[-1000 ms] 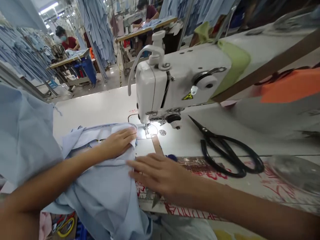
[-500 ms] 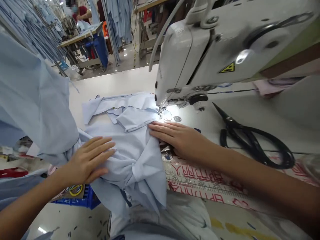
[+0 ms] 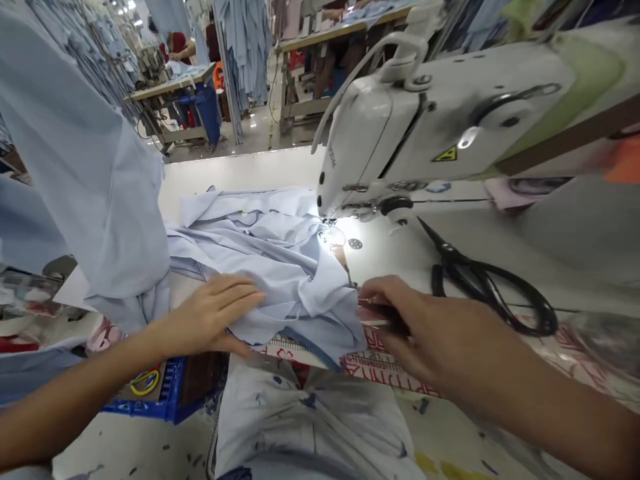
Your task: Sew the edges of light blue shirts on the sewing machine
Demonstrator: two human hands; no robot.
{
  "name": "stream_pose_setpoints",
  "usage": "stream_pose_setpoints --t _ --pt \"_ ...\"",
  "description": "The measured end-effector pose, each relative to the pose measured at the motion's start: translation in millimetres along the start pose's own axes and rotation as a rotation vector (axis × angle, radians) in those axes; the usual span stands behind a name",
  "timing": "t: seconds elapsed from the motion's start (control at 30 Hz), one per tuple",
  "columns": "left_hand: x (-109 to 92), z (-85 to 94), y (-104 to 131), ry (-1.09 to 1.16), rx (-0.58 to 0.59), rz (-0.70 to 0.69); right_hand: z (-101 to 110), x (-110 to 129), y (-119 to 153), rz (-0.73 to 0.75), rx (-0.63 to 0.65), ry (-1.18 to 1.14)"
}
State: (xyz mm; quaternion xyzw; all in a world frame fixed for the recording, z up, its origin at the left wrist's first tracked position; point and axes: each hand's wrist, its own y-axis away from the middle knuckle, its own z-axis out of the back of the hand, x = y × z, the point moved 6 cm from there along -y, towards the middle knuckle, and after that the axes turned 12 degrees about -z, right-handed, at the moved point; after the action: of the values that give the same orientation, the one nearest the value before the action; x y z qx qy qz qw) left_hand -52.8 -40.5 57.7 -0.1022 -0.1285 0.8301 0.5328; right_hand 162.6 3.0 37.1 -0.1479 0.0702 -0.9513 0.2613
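Note:
Light blue fabric (image 3: 280, 267) lies in loose folds on the machine table, its far right part beside the needle area of a white sewing machine (image 3: 360, 140). My left hand (image 3: 215, 313) rests on the near left part of the cloth, fingers stretched out, holding nothing. At the cloth's right edge, my right hand (image 3: 415, 327) is curled round a small dark tool (image 3: 393, 317); motion blur and the fingers hide its exact kind. Large black-handled scissors (image 3: 480, 273) lie on the table, farther right than that hand.
A printed measuring strip (image 3: 380, 370) runs along the table's near edge. More blue cloth (image 3: 115, 200) hangs at the left. Below it stands a blue crate (image 3: 173, 393). Farther back, a person (image 3: 177, 47) is at another table, near racks of hanging garments (image 3: 245, 53).
My right hand has moved from lying flat by the needle toward me and right, closing round the small dark tool. The fabric has shifted and bunched. My left hand has slid right.

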Motion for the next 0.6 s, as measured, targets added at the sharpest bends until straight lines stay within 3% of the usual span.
stream_pose_setpoints --t 0.13,0.23,0.33,0.47,0.6 --pt "-7.3 -29.8 -23.2 -0.026 0.052 0.101 2.7 29.9 6.0 0.119 0.182 -0.275" --pt "-1.6 -44.1 -38.9 0.011 0.071 0.129 1.1 40.5 14.1 0.191 0.124 -0.314" --pt "-6.6 -37.3 -39.1 0.025 0.025 0.068 -9.2 40.1 25.6 0.18 0.058 -0.307" --pt "-28.6 -23.9 -24.9 -0.063 -0.03 -0.109 -22.3 44.2 33.6 0.153 0.031 -0.272" --pt "-40.6 -27.2 -12.6 -0.153 -0.11 -0.159 -27.7 53.7 28.6 0.166 0.014 -0.212"
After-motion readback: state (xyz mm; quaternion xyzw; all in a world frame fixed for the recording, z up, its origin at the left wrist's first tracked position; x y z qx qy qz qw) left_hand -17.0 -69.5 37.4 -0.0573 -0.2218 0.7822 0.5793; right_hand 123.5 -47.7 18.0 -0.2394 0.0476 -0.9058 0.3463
